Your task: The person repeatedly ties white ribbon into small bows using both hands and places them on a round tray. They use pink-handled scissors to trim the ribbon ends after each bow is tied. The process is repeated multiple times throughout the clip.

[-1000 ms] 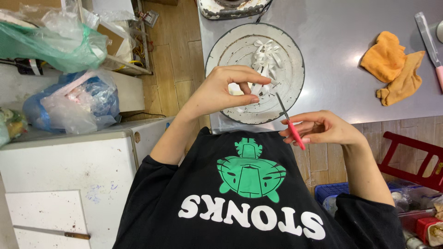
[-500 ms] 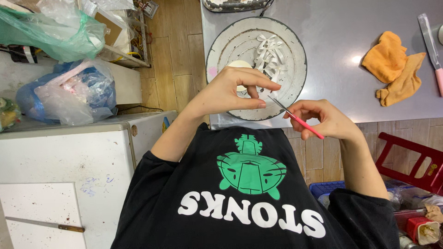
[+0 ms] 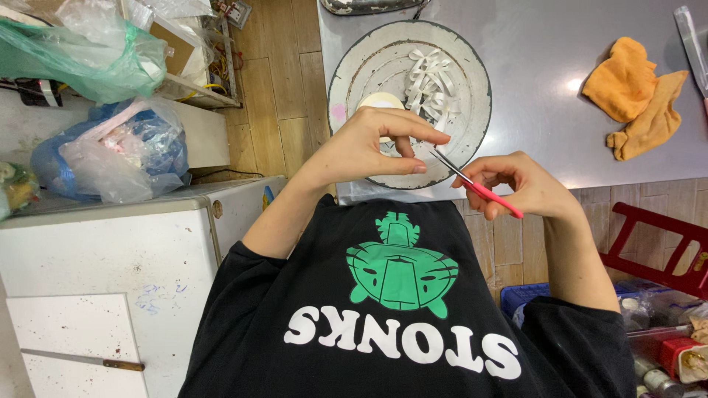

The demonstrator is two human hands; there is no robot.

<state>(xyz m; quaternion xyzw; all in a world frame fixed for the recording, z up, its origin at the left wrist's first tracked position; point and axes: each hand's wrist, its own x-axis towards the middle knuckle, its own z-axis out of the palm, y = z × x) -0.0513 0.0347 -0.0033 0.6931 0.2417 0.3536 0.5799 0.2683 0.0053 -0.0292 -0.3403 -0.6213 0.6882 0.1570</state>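
My left hand (image 3: 365, 147) hovers over the near rim of a round, worn metal tray (image 3: 346, 66), thumb and fingers pinched on a small white strip. My right hand (image 3: 527, 184) holds red-handled scissors (image 3: 479, 188), whose blade tips point up-left and reach the left fingertips. On the tray lie a pale roll of tape (image 3: 380, 99), partly hidden behind my left hand, and a pile of several cut white strips (image 3: 431, 77). My black shirt with a green print fills the lower part of the view.
The tray sits on a steel table (image 3: 560, 44) with an orange cloth (image 3: 634, 96) at right and a knife (image 3: 689, 37) at the far edge. Filled plastic bags (image 3: 110, 147) and a white cabinet (image 3: 96, 250) stand left. A red stool (image 3: 664, 250) is at lower right.
My right hand swung the scissors from nearly upright to slanted, with the tips now at my left fingertips. My left hand stayed over the tray's near rim, still pinched.
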